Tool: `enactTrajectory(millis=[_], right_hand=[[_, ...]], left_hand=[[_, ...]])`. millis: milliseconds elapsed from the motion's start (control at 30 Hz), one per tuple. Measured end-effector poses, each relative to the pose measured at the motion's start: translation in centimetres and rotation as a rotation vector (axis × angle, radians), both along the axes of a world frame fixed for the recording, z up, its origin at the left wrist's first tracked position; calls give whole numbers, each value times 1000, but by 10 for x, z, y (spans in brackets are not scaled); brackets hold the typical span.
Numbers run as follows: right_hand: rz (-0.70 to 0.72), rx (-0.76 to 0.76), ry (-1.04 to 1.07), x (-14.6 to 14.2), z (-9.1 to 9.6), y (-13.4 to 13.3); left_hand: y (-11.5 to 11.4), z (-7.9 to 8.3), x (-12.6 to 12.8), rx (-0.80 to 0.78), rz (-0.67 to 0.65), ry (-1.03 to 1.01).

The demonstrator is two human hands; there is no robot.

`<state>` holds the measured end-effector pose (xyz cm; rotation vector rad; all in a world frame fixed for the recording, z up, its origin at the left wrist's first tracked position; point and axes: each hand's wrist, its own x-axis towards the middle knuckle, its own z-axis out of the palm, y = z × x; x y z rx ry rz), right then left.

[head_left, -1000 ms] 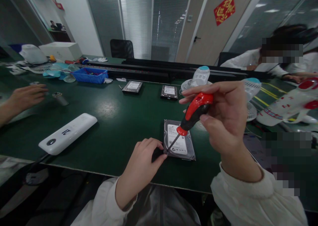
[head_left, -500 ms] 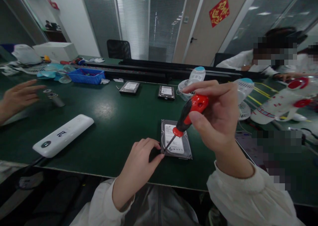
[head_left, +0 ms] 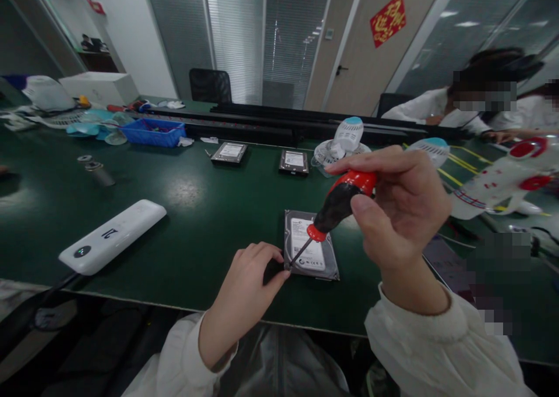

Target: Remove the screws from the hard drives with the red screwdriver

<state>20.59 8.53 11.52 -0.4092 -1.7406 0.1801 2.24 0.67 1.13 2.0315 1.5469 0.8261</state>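
A hard drive [head_left: 313, 255] with a white label lies flat on the green table, close to its front edge. My left hand [head_left: 247, 289] rests beside it, with thumb and forefinger closed on its near left corner. In my right hand [head_left: 404, 211] is a screwdriver [head_left: 338, 206] with a red and black handle, gripped between thumb and fingers. Its shaft slants down to the left, and the tip meets that same corner, close to my left fingertips. Whether a screw sits under the tip is too small to tell.
Two more hard drives [head_left: 229, 153] [head_left: 293, 162] lie farther back. A white power bank [head_left: 113, 234] with a cable is at left, near metal cylinders [head_left: 102, 174]. Behind are a blue bin [head_left: 152, 134] and small white fans [head_left: 349, 134]. A person [head_left: 419, 106] sits at the far right.
The screwdriver handle has tipped down and to the right with my right hand, its tip still at the corner. Another person's hand at the left has withdrawn almost out of view.
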Motion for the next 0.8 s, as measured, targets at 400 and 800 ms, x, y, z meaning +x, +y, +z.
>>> enactTrajectory(millis=[400, 800], right_hand=[[56, 43, -57, 9, 1, 3], [34, 82, -253, 5, -1, 10]], left_hand=[[0, -1, 0, -13, 0, -4], [1, -2, 0, 5, -2, -5]])
